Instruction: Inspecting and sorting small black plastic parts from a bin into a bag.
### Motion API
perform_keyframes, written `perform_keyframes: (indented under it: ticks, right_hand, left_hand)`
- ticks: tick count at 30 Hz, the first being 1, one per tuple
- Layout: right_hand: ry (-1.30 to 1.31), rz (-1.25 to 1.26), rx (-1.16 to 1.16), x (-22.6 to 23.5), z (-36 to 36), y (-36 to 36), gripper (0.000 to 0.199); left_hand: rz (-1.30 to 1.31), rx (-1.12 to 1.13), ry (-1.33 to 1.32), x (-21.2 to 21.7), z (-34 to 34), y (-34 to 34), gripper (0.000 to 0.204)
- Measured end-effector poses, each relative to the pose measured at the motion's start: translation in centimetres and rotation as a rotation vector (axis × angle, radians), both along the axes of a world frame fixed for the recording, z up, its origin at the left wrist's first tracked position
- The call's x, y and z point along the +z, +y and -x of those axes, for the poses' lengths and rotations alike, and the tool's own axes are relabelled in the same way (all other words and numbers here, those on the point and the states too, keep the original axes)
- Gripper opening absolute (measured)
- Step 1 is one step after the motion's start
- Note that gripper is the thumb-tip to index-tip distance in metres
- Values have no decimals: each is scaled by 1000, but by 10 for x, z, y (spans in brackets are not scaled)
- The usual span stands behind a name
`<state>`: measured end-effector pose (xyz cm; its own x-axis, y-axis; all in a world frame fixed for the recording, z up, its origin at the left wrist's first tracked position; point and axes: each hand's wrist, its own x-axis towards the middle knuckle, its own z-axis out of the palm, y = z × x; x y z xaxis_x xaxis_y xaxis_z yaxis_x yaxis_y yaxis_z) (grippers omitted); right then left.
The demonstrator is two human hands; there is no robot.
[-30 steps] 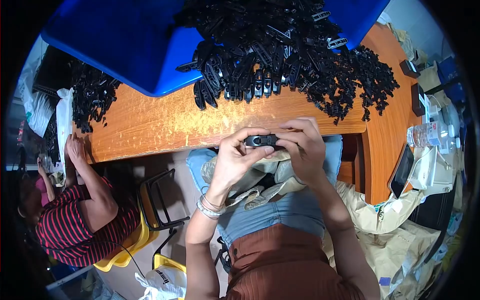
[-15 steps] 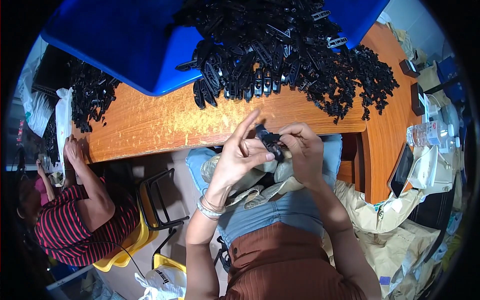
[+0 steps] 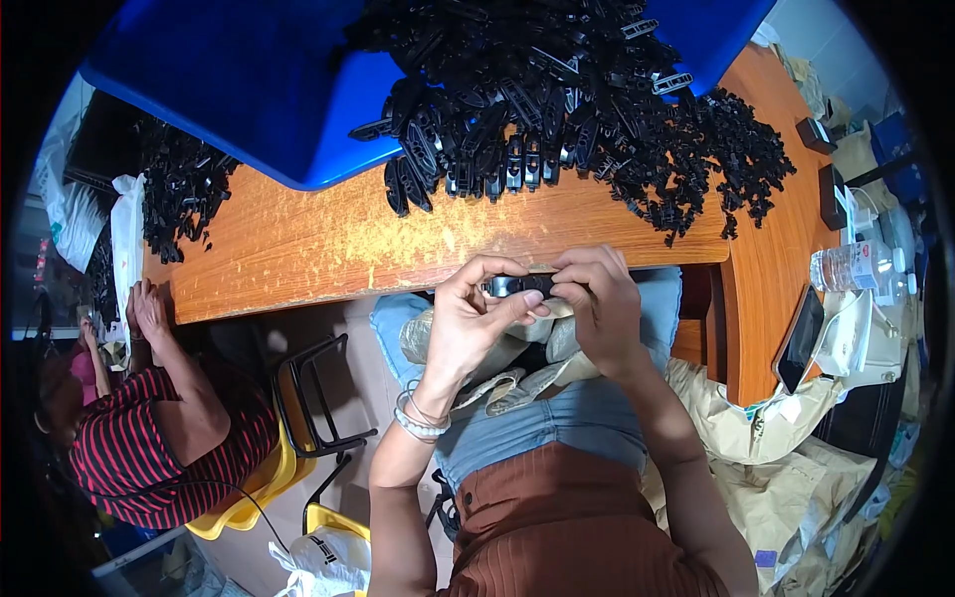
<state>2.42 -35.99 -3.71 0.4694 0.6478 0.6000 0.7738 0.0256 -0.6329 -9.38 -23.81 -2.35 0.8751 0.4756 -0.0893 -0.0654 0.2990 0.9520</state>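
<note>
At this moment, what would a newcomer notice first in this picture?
First, the big heap of black plastic parts spilling from the blue tray onto the wooden table. Next, the two hands, left hand and right hand, pinching one small black part between them at the table's near edge.

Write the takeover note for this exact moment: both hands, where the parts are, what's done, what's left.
Left hand: pinching the left end of a small black plastic part, held over the lap.
Right hand: gripping the same part's right end.
Parts: big heap of black parts on the wooden table, spilling off the blue tray; a short row stands lined up at the heap's near edge; a smaller pile lies at the table's left end.
Done: the lined-up row, seemingly.
Left: the heap looks unsorted.
</note>
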Motion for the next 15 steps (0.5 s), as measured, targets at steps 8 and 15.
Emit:
perform_keyframes:
  ticks: [8, 15]
  right_hand:
    - [736, 228, 224, 2, -3, -13, 31]
    - [692, 185, 242, 3, 3, -15, 26]
  left_hand:
    - [-200, -8, 46, 1, 5, 3, 18]
    - [-334, -94, 140, -3, 11, 4, 21]
